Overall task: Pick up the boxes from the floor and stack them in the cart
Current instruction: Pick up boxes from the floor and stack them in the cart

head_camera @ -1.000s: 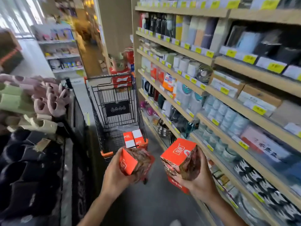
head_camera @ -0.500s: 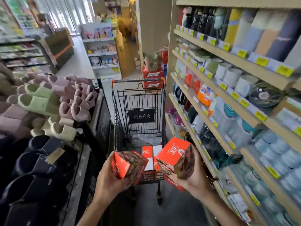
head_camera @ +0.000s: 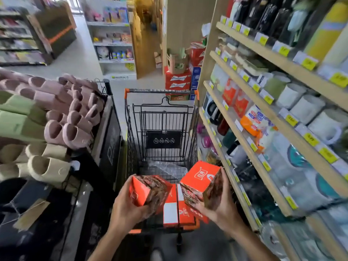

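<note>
A black wire shopping cart [head_camera: 162,119] with orange corners stands in the aisle straight ahead. My left hand [head_camera: 126,210] grips an orange box [head_camera: 146,191] over the cart's near end. My right hand [head_camera: 220,210] grips a second orange box [head_camera: 201,183] of the same kind, slightly higher and to the right. Below and between them, two orange boxes [head_camera: 178,211] lie side by side in the cart's basket. A crumpled clear plastic sheet [head_camera: 165,168] lies on the cart floor behind them.
Wooden shelves [head_camera: 263,113] of mugs, bottles and packets run close along the cart's right side. A display of pink, green and beige slippers [head_camera: 47,117] crowds the left. Red beer cartons [head_camera: 178,80] are stacked beyond the cart; open floor lies further back.
I have come closer to the cart, and both hands with their boxes now hang over its near end. The boxes in the basket show directly beneath my hands.
</note>
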Tool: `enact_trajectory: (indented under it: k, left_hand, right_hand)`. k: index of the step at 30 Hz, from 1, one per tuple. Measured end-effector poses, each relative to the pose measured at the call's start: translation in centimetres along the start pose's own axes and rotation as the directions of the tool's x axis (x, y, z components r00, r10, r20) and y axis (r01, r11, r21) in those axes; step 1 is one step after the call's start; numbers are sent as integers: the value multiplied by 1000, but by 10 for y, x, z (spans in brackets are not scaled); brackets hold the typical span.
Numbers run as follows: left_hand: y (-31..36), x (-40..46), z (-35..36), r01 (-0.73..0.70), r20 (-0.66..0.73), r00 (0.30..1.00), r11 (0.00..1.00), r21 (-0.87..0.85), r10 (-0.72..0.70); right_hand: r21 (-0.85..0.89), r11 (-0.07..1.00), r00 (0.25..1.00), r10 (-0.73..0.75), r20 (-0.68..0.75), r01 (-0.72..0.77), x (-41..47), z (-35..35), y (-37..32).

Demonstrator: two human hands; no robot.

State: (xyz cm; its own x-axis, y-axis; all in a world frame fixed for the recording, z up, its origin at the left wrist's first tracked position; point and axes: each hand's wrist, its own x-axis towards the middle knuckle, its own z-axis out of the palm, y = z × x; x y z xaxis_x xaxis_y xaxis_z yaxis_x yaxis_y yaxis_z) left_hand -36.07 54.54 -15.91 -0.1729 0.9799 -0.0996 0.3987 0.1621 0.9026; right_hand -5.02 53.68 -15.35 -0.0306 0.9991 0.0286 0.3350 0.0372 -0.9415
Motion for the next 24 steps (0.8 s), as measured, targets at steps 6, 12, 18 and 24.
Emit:
enact_trajectory:
  k: [6,12,18,24]
  left_hand:
    - [-8,75,-7,-13,55,998,998,54,10]
    - [-11,109,2,1,82,997,997,81,-7]
    - [-15,134,20,33,88,995,994,108,-43]
    - [-10,151,43,118,-5,993,987,107,-118]
  right_hand:
    - [16,995,995,95,-20,-95,51,14,-1]
    - [44,991,992,128,-22,-127,81,16,7]
    - [38,978,978,207,12,-207,121,7,25]
    - [-73,980,979,191,74,-186,177,0,57]
